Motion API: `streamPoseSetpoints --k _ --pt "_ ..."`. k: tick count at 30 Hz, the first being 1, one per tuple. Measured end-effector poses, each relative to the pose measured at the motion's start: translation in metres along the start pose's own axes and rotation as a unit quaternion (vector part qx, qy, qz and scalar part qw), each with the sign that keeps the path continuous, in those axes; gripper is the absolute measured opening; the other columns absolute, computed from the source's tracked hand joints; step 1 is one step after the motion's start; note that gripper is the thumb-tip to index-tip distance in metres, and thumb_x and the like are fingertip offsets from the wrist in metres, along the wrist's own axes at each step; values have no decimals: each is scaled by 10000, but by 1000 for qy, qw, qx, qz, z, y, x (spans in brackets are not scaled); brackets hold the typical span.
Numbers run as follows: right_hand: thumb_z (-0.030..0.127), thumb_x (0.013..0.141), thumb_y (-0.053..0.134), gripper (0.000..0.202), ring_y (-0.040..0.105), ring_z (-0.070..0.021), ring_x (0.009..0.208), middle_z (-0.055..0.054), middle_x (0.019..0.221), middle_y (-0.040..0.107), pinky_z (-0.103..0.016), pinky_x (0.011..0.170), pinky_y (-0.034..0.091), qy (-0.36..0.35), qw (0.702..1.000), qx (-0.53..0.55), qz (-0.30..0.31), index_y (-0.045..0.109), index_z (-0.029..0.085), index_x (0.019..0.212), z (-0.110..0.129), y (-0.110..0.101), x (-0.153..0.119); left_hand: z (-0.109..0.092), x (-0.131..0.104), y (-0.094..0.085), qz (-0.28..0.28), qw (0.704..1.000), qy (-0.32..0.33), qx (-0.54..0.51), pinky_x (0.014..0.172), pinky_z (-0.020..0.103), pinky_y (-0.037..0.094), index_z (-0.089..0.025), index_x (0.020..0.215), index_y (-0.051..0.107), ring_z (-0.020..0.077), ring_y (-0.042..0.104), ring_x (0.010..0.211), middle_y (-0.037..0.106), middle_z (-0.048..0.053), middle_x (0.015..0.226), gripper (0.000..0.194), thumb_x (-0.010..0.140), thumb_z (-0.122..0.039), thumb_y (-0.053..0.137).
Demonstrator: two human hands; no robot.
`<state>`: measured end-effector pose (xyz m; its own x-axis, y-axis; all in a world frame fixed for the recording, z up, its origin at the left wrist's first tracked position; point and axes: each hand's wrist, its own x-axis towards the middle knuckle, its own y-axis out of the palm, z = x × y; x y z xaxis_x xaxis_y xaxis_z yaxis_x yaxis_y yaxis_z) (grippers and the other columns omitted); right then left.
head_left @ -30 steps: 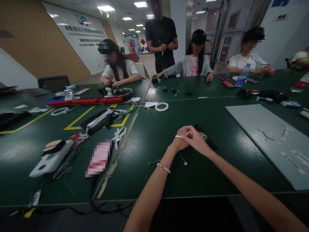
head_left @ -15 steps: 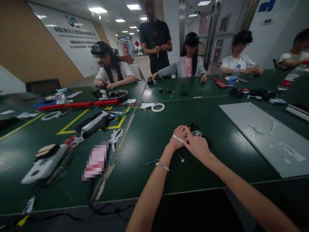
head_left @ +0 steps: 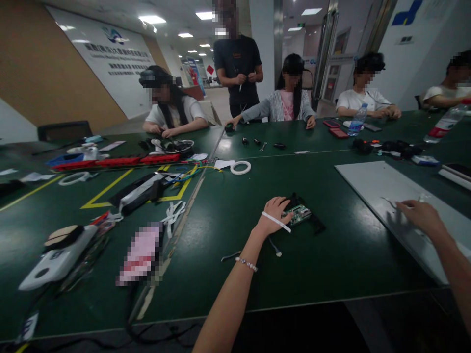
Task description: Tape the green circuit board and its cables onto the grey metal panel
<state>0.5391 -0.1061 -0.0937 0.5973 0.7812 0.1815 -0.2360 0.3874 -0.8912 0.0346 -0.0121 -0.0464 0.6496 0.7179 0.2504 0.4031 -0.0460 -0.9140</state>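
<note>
My left hand (head_left: 274, 215) lies over a small black device with an exposed green circuit board (head_left: 300, 213). Its thumb rests on the board and the other fingers curl over the far left edge, gripping it. A white strip (head_left: 276, 222) runs across the back of this hand. Close by on the table lie two short cables, one with a white connector (head_left: 278, 254) and one darker cable (head_left: 231, 257). My right hand (head_left: 423, 215) is over the grey-white panel (head_left: 362, 176), fingers reaching out beside a thin short cable (head_left: 388, 202); no object shows between them.
A white tape roll (head_left: 240, 167) sits farther back, with a small wrench (head_left: 263, 146) beyond. To the left are a white device (head_left: 59, 257), white strips (head_left: 173, 215) and a red bar (head_left: 121, 161). Bottles (head_left: 357, 120) stand back right. Several people are around the table.
My right hand has left the circuit board and moved right, over the panel. My left hand stays on the device, and more of the green board shows now.
</note>
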Motion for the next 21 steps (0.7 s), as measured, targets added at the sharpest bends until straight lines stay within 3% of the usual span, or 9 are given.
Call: streamPoseSetpoints --k 5,15,18,20,21 --pt "512 690 625 287 580 -306 788 -152 835 643 -403 687 377 36 997 13 62 650 234 756 -7 5 0 1 0 3 -14 1000 5 5 1074 445 317 -167 1316 486 254 395 1287 494 112 1354 517 898 -468 452" --pt "460 694 644 216 592 -320 927 -130 937 674 -424 792 385 61 998 9 33 708 286 804 -16 -14 -17 0 -1 -2 10 1000 -4 -14 1063 472 327 -186 1339 457 268 373 1305 453 106 1389 538 911 -506 405" --pt "481 759 583 233 600 -308 961 -108 888 677 -442 833 396 59 994 82 -47 693 295 845 16 -26 -38 -1 0 -3 13 1000 -6 -15 1068 473 319 -190 1340 458 270 373 1304 453 104 1390 531 906 -495 420" --pt "472 771 590 247 620 -270 913 -118 905 672 -413 811 433 41 976 192 -99 687 268 870 55 -32 -57 -2 0 -4 13 1000 -5 -13 1079 468 303 -195 1337 463 270 373 1305 457 100 1390 520 905 -481 427" --pt "461 770 607 270 631 -242 872 -123 916 668 -379 780 460 27 957 276 -86 679 251 924 79 -33 -68 -3 0 -4 13 1000 -5 -12 1084 466 295 -196 1337 464 269 370 1308 458 98 1391 515 907 -477 424"
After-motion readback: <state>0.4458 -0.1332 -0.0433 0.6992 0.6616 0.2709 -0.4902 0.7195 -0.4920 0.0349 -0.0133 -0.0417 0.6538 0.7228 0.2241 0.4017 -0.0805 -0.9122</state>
